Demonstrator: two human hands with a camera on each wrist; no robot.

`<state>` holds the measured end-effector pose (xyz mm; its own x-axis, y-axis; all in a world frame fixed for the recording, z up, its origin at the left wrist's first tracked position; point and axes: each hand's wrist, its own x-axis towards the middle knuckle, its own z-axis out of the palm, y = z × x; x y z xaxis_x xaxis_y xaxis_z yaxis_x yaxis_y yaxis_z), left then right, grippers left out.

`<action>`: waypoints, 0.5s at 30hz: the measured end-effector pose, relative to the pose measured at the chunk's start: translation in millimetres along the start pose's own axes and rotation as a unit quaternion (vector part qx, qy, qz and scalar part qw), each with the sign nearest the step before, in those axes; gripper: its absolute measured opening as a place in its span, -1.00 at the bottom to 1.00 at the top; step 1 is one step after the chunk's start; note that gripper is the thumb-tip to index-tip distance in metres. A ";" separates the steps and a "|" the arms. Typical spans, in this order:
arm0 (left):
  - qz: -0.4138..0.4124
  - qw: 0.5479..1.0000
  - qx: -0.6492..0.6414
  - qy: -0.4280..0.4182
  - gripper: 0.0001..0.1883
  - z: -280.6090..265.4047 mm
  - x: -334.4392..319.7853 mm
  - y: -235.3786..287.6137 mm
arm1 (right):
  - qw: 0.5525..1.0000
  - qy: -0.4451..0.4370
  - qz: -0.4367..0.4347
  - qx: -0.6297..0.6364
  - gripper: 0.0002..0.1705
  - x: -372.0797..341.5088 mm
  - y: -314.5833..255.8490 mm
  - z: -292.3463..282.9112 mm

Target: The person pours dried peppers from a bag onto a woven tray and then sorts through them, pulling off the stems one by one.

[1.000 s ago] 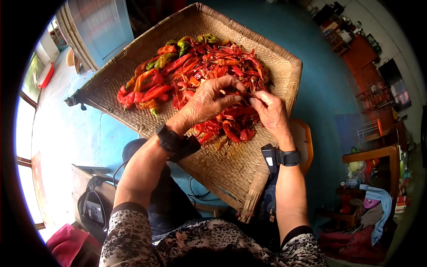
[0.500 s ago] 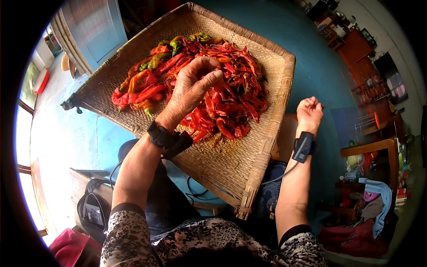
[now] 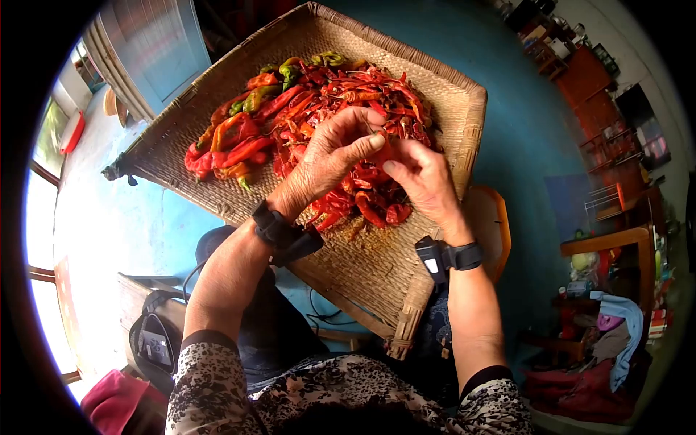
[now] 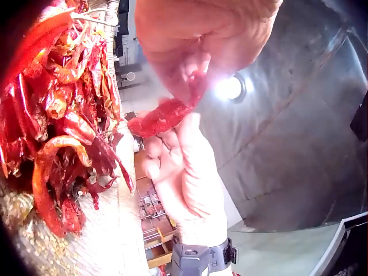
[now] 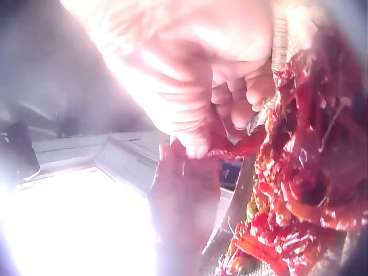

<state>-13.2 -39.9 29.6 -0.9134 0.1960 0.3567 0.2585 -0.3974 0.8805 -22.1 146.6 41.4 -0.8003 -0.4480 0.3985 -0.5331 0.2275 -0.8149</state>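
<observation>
A red chili pepper [image 4: 164, 118] spans the gap between my two hands above the basket. My left hand [image 3: 330, 156] pinches one end of it between thumb and fingers, as the left wrist view shows. From the other side my right hand [image 3: 428, 181] grips the same pepper with thumb and fingertips. Beneath both hands lies a heap of wrinkled red chili peppers [image 3: 370, 199], some torn or curled. Larger, smoother peppers [image 3: 243, 148], red with a few green ones, lie to the left of the heap in the woven basket [image 3: 348, 279].
The basket's raised rim [image 3: 475, 130] runs close on the right of my hands. Pale seeds [image 3: 362, 235] are scattered near its front. A wooden stool [image 3: 489, 225] stands beside it, and a chair with clothes [image 3: 609, 333] is farther right. Cables [image 3: 322, 315] hang below.
Half a second ago my right hand was out past the basket's right rim with curled fingers. It has come back left, and both hands now hold a red chili pepper over the heap.
</observation>
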 end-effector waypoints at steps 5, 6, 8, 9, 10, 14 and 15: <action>-0.045 0.999 -0.020 0.014 -0.74 -3.9 4.3 1.7 | 0.994 -0.028 0.042 -0.094 -0.76 5.0 -0.7 -7.9; -0.005 0.989 0.144 0.020 -0.74 -9.7 8.6 -3.9 | 0.998 -0.006 0.043 -0.054 -0.77 4.8 0.9 -15.8; 0.036 0.952 0.301 0.027 -0.74 -13.6 9.8 -13.1 | 0.984 0.082 0.139 0.077 -0.78 4.3 -3.4 -36.3; 0.086 0.877 0.473 -0.001 -0.71 -13.8 9.1 -16.2 | 0.971 0.141 0.125 0.144 -0.79 4.0 -1.4 -47.4; 0.132 0.767 0.627 -0.029 -0.67 -14.4 8.5 -19.6 | 0.951 0.199 0.110 0.210 -0.80 3.8 2.1 -59.9; 0.072 0.729 0.675 -0.086 -0.58 -12.0 -0.9 -25.9 | 0.797 0.392 0.064 0.455 -0.72 -16.1 57.8 -134.2; 0.075 0.722 0.682 -0.086 -0.65 -12.2 0.2 -25.8 | 0.764 0.410 0.069 0.492 -0.70 -27.9 74.7 -154.4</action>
<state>-23.9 -40.6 3.1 -0.8202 0.3982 0.4107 0.5274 0.8044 0.2733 -82.0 309.6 34.4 -0.9483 0.3071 0.0807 -0.2866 -0.7186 -0.6336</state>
